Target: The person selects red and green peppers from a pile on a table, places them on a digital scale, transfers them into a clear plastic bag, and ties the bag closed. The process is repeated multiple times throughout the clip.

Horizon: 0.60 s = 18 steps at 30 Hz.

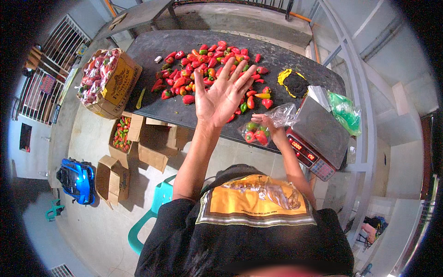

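My left hand (220, 96) is raised over the dark table (147, 51), palm up, with its fingers spread and nothing in them. Under and beyond it lies a wide heap of red bell peppers (184, 81), some of them green or orange. My right hand (271, 125) grips a clear plastic bag (253, 126) at the table's near edge. Red and green peppers show inside the bag. Just right of that hand stands a digital weighing scale (323, 134) with a flat grey platform and a lit red display.
A cardboard box (121, 87) of bagged peppers stands at the table's left end. Below are an open carton of peppers (122, 134), more open cartons (154, 143), a blue bag (78, 180) and a green chair (159, 203). Green plastic (344, 111) lies by the scale, a black-yellow bundle (294, 83) beyond.
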Motion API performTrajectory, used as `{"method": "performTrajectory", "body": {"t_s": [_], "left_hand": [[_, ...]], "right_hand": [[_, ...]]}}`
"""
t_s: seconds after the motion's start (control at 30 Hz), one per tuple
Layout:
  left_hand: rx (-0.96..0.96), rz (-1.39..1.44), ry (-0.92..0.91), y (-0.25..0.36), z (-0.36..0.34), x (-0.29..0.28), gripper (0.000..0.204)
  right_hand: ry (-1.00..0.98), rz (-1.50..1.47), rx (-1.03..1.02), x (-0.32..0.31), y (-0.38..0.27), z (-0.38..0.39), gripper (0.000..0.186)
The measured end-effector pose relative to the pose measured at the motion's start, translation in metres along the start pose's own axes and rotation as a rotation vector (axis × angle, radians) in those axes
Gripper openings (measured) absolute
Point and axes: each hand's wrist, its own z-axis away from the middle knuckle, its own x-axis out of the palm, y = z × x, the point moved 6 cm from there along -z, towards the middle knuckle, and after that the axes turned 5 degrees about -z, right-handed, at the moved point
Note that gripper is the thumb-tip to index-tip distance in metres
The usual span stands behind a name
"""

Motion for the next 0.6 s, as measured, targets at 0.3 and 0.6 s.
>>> {"method": "performTrajectory", "body": {"t_s": [0.3, 0.6], "left_hand": [[-0.008, 0.151, -0.021, -0.007, 0.002, -0.008, 0.094], [0.071, -1.461, -0.148, -0.022, 0.013, -0.086, 0.102]], "right_hand": [[-0.049, 0.016, -0.170, 0.003, -0.045, 0.006, 0.041], [0.106, 0.765, -0.537, 0.032, -0.141, 0.008, 0.028]]}}
